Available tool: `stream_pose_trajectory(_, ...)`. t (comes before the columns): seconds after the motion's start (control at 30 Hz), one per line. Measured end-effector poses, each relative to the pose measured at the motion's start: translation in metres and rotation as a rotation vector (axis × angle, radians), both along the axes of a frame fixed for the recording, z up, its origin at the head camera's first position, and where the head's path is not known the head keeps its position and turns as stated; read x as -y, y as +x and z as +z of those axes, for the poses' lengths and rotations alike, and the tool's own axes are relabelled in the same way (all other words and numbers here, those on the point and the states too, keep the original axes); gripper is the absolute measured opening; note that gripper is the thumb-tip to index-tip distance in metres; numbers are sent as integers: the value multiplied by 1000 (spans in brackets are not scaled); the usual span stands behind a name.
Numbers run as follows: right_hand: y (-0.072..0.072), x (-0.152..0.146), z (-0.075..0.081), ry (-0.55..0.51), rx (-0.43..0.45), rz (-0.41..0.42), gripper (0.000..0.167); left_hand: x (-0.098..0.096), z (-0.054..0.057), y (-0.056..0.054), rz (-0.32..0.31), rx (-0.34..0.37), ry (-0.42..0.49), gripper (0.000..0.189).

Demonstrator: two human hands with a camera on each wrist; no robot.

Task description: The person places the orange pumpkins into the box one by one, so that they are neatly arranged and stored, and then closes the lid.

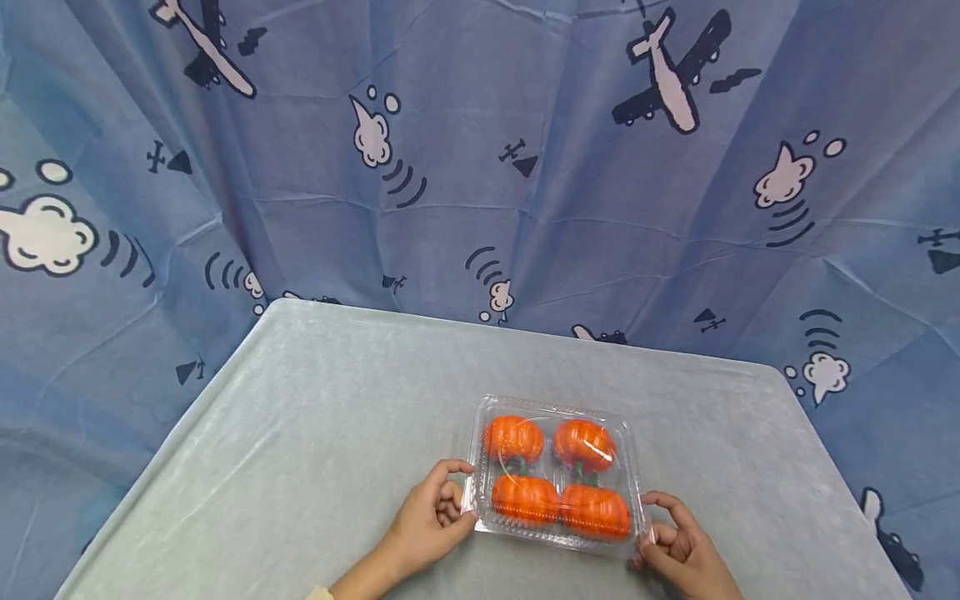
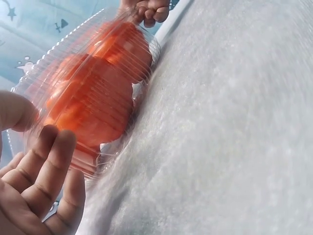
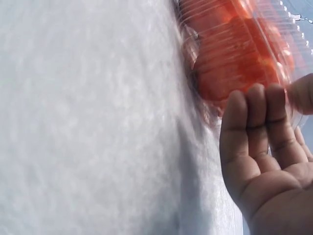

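A clear plastic clamshell box [image 1: 551,541] lies on the table with its lid down, slightly turned. Inside it sit several small orange pumpkins [image 1: 513,438] with green stems, in two rows. My left hand [image 1: 427,521] pinches the box's left edge between thumb and fingers. On the other side, my right hand [image 1: 682,550] grips the near right corner, thumb at the rim. From the left wrist, the ridged side wall [image 2: 98,93] shows close to the fingers [image 2: 57,161]. In the right wrist view, bent fingers [image 3: 257,117] lie against the box's side.
A pale grey cloth covers the table [image 1: 300,433], and its far edge runs just before a blue curtain [image 1: 450,167] printed with planes and clouds. The curtain also hangs along both sides. The box lies right of the table's middle, towards the near edge.
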State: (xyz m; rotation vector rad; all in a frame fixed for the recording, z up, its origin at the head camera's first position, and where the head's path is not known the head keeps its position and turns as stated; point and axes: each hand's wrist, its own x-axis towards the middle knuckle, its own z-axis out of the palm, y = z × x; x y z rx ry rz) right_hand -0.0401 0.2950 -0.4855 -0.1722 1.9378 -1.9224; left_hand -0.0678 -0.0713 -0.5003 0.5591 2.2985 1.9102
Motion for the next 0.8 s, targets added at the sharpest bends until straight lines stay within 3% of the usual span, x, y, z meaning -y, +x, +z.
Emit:
stream_pose_trajectory(0.33, -1, -2, 0, -22, -4, 12, 50, -1, 2, 1, -11, -26, 46, 49)
stream_pose_trajectory(0.67, -3, -8, 3, 98, 15, 24, 47, 2, 5, 1, -40, 7, -23, 48)
stream_pose_trajectory(0.8, -8, -16, 10, 228, -30, 31, 45, 11, 8, 0, -53, -11, -58, 48)
